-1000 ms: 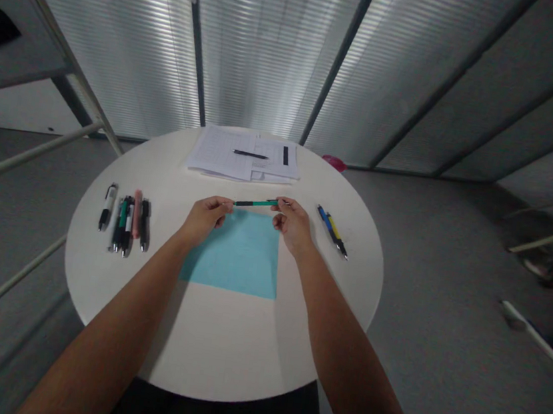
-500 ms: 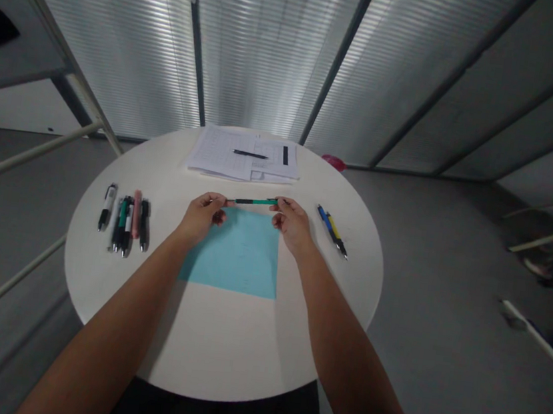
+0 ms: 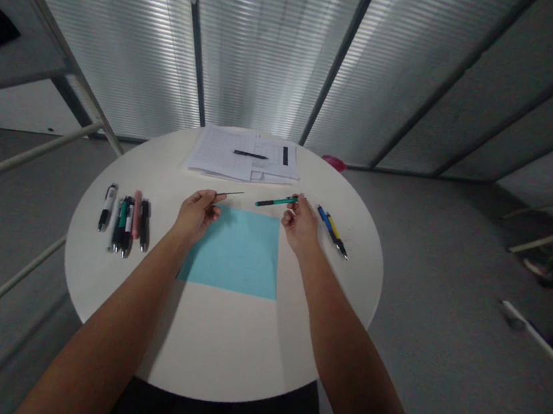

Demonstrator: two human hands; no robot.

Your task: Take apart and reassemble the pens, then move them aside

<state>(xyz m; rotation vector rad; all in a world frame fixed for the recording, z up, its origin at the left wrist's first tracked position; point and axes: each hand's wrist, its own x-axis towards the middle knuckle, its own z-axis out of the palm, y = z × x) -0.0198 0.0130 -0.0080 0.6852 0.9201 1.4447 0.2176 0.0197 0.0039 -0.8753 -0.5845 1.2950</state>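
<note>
Between the fingertips of my left hand (image 3: 197, 214) is a thin dark pen refill (image 3: 232, 193), its free end pointing right. My right hand (image 3: 300, 223) pinches the green and black pen barrel (image 3: 276, 201) by its right end, with the black grip toward the left. A gap separates the refill from the barrel. Below both hands a light-blue sheet (image 3: 233, 252) lies flat on the white round table (image 3: 223, 348). Close to my right hand, a blue pen (image 3: 327, 223) and a yellow pen (image 3: 335, 227) lie side by side.
Several pens (image 3: 127, 226) lie grouped on the left of the table, with a white and black pen (image 3: 108, 206) beside them. Printed papers (image 3: 222, 153) rest at the far edge, a black pen (image 3: 250, 155) on top. Pale metal rails (image 3: 31, 153) stand left of the table.
My hands have moved apart. The refill has come out of the green barrel's grip end, staying in my left hand while my right hand carried the barrel rightward.
</note>
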